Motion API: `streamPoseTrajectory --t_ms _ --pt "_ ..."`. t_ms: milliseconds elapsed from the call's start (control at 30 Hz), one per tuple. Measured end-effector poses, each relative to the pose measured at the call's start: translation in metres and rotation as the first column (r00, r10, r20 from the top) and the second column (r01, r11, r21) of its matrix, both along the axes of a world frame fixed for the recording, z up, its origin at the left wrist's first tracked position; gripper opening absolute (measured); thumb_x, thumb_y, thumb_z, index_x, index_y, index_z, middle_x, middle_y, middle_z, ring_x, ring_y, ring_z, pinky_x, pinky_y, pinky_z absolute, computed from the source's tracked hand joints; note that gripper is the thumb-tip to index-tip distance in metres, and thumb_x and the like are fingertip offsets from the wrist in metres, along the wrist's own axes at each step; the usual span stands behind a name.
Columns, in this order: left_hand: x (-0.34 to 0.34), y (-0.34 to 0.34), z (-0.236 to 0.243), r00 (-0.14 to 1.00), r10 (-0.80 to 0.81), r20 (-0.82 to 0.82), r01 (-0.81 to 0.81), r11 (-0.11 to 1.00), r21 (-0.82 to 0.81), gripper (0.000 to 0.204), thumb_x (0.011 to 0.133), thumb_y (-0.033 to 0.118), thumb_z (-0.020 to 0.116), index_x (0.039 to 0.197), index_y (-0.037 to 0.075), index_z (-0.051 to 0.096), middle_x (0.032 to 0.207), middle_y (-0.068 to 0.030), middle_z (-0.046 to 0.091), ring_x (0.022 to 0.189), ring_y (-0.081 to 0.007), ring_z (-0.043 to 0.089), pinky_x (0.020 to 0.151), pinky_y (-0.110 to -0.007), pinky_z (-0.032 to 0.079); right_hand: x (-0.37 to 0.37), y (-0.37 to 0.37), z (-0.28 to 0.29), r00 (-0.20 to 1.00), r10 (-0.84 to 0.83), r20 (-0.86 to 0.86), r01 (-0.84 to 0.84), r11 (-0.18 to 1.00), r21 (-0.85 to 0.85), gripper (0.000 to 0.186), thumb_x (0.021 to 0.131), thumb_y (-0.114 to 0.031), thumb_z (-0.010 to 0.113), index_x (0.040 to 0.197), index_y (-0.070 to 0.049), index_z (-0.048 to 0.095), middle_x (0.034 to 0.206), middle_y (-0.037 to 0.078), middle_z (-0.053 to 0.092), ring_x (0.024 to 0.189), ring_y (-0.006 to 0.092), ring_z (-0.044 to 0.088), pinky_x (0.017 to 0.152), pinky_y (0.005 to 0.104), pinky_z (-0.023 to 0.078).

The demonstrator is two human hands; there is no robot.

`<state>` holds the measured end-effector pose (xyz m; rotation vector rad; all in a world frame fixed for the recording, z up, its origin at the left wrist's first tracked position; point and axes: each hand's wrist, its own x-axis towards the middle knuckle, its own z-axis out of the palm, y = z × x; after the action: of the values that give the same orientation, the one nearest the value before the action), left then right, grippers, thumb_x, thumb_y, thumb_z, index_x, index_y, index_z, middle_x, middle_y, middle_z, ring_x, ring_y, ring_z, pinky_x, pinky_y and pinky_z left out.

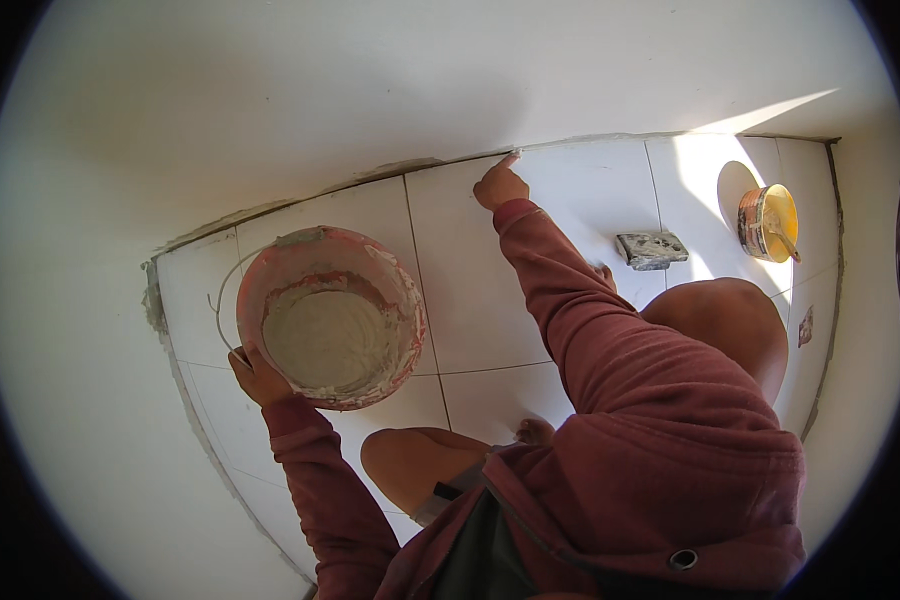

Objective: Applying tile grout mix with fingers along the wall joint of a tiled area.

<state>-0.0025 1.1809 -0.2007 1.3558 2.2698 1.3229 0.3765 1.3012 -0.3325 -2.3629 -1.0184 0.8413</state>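
Head view: left hand point(256, 378) gripping rim of reddish bucket point(268, 275), grey paste point(330, 340) inside; one-sided pull might tip it. Right hand point(501, 187) pointing into floor-wall joint point(370, 178), can't tell whether folded fingers hold anything; uneven pressure could leave gaps. Further right, smeared block point(652, 250), yellow tub point(754, 226): knockable.

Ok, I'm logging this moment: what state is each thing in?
Red bucket: open, partly filled.
Pale paste: fairly smooth-topped, in the bucket.
Wire handle: lowered, to the left.
Left hand: gripping the bucket's edge.
Right hand: pointing, fingertip at the wall-floor joint.
Yellow tub: open, tool inside.
Grey block: lying flat, smeared.
Floor tiles: laid, partly sunlit.
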Motion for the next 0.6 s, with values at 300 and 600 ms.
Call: streamPoseTrajectory --t_ms 300,600 --pt "0.04 0.009 0.043 0.99 -0.025 -0.139 0.016 0.998 -0.068 0.025 0.083 0.022 0.042 0.072 0.0 0.041 0.069 -0.0077 0.046 0.063 -0.0169 0.041 0.063 -0.03 0.039 0.021 -0.009 0.003 0.991 0.025 -0.132 -0.011 0.994 0.109 0.072 0.07 -0.02 0.048 0.127 0.004 0.01 0.081 0.023 0.058 0.079 0.0367 0.056 0.072 0.042 0.044" --pt "0.06 0.023 0.055 0.997 -0.031 -0.074 0.029 0.999 -0.026 0.024 0.082 0.021 0.044 0.069 0.001 0.039 0.067 -0.0057 0.044 0.062 -0.0162 0.039 0.061 -0.029 0.038 0.048 -0.003 0.016 0.989 0.029 -0.148 -0.024 0.999 0.037 0.067 0.07 -0.022 0.049 0.125 0.002 0.019 0.083 0.023 0.057 0.081 0.0369 0.055 0.072 0.0431 0.043"
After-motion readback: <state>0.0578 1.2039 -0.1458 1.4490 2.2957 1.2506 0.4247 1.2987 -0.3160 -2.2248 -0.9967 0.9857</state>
